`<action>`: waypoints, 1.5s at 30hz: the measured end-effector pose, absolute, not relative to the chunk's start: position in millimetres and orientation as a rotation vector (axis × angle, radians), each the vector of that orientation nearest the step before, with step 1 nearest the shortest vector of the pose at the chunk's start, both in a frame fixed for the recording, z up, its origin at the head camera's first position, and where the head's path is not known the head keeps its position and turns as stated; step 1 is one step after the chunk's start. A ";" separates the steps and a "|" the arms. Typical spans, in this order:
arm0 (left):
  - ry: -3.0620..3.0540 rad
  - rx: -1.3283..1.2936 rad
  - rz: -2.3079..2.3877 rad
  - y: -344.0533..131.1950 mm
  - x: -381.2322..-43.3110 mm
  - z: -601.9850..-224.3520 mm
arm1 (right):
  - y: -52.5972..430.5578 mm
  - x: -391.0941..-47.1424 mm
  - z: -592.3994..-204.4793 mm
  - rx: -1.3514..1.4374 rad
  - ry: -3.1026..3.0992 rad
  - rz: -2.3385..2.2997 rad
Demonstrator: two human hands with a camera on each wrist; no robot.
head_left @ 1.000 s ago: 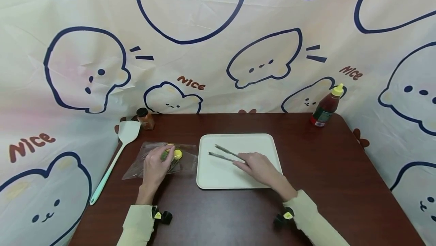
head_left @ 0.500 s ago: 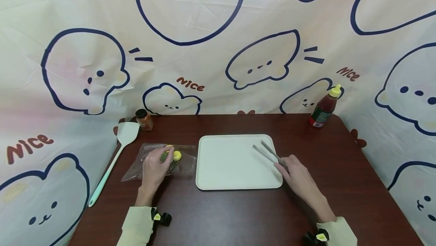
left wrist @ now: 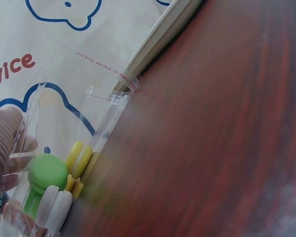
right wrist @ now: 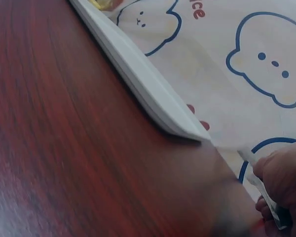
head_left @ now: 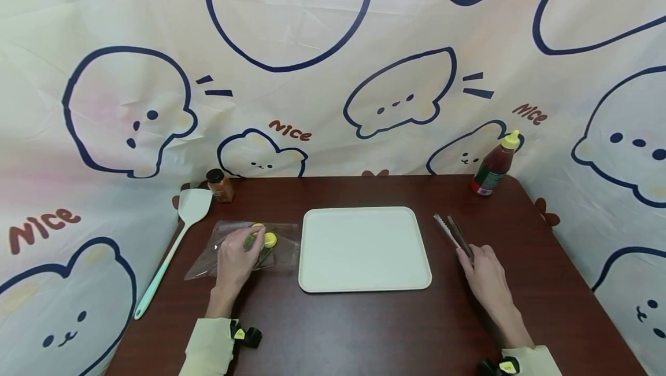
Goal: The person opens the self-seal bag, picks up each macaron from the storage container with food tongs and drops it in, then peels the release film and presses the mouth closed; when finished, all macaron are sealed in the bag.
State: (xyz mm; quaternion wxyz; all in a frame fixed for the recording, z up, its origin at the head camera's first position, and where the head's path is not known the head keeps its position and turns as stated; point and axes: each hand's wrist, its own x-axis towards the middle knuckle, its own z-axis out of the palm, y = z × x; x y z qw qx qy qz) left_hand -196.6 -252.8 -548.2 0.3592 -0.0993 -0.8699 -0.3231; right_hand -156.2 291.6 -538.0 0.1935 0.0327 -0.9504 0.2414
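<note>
My left hand [head_left: 236, 260] pinches a clear plastic bag [head_left: 208, 249] lying on the left of the table. Inside the bag are small items with round, disc-shaped heads: a green one [left wrist: 48, 170], a yellow one [left wrist: 79, 159] and a white one [left wrist: 54, 208]. In the head view my fingers partly cover them. To the right of the tray, my right hand [head_left: 489, 283] holds metal tongs [head_left: 452, 234], their arms slightly spread, tips pointing away from me with nothing between them. The off-white rectangular tray [head_left: 364, 249] lies bare between the two hands.
A white spatula [head_left: 195, 207] with a pale green handle lies along the left edge. Behind the bag stands a small black-capped jar [head_left: 221, 186]. A red sauce bottle [head_left: 493, 168] with a yellow cap stands at the back right corner. Patterned cloth [head_left: 322, 92] hangs behind the table.
My right hand has carried the tongs from over the tray to the table on its right, and the tongs' arms have drawn closer together. My left hand stays at the bag.
</note>
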 end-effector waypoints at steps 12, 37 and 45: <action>-2.251 -0.252 -0.839 -252.3 -196.3 -549.0 | 293.8 -162.2 -552.7 -0.080 -2.759 0.678; -2.265 -0.236 -0.820 -251.7 -195.4 -548.0 | 286.3 -168.7 -560.2 -0.129 -2.601 0.720; -2.279 -0.222 -0.835 -251.8 -194.6 -547.3 | 253.4 -169.5 -545.5 0.021 -2.405 0.884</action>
